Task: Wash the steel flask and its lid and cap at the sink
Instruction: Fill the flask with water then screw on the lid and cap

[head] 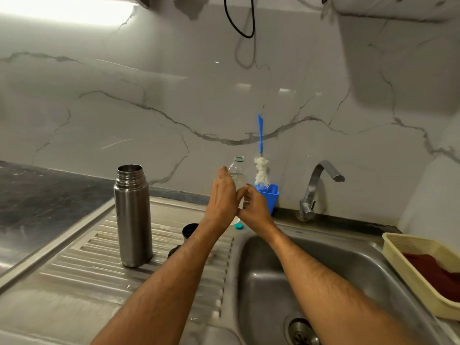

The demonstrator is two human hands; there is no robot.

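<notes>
Your sink [368, 270] fills the near right, its ribbed draining surface [82, 267] running off to the left, and on that surface the steel flask [133, 215] stands upright, mouth open, long axis vertical. It lies to the left of both your hands and a little nearer you than they are, well apart from them; your left hand [221, 197] is the closer one, so reaching the flask looks like its job. A dark cup-like piece [189, 230], probably the flask's cap, sits just right of the flask, half hidden behind your left forearm, with another dark bit below it that is too covered to name. Both hands are at the far rim on a clear plastic bottle [238, 175]: the left hand's fingers wrap its side, and your right hand [254, 207] pinches it lower down. Its small teal cap [239, 226] lies beneath them. The tap [316, 188] at far right shows no water running.
</notes>
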